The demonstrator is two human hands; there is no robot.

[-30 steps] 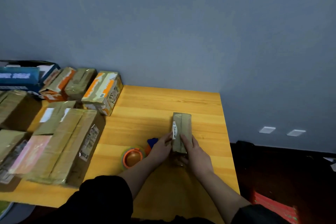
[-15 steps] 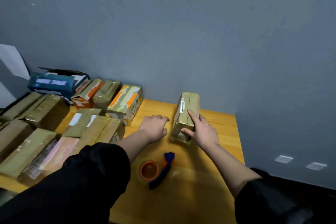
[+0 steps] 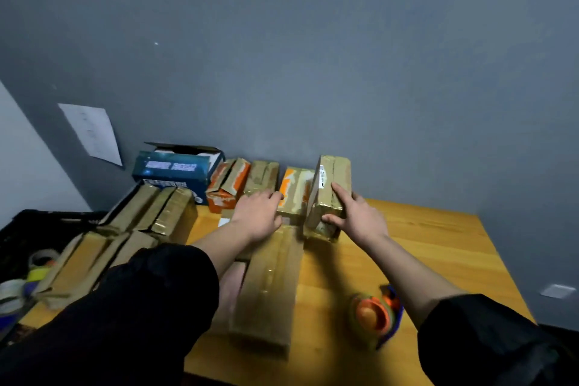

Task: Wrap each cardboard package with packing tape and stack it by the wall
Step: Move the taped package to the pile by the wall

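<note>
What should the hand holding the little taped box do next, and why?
Probably push the small taped package the last bit back and set it beside the orange-printed box in the row by the wall. The right hand grips it, tilted, close to that row, and tape already wraps it.

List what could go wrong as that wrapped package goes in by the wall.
1. The right hand holds the tilted wrapped package by one side only; it may slip or topple.
2. It stands close beside the orange-printed box; setting it down could knock that row.
3. The left hand hovers open over the row and might get pinched.
</note>
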